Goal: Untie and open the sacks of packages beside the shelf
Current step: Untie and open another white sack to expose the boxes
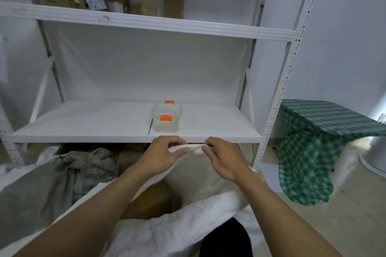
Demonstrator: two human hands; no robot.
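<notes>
Both hands meet at the far rim of the white sack (173, 231), just below the centre of the view. The left hand (165, 155) pinches the folded white edge between thumb and curled fingers. The right hand (224, 157), at its 3 o'clock and almost touching it, pinches the same edge in the same way. The sack's mouth gapes open toward 6 o'clock, its near rim lying bunched across the bottom of the view. A brown package (150, 200) shows inside, between the two forearms.

At 9 o'clock from the hands a grey sack (41, 190) slumps against the white one, its crumpled top gathered near the lower edge of the shelf (125, 127). Whether it is tied I cannot tell.

The white metal shelf stands at 12 o'clock. On the board just above the hands sits a clear plastic box (166, 120) with orange latches. On the upper board, toward 11 o'clock, cardboard parcels (100, 1) are stacked.

At 3 o'clock, beside the shelf's upright, a green checked cloth (309, 152) drapes over something hidden and hangs toward the floor
</notes>
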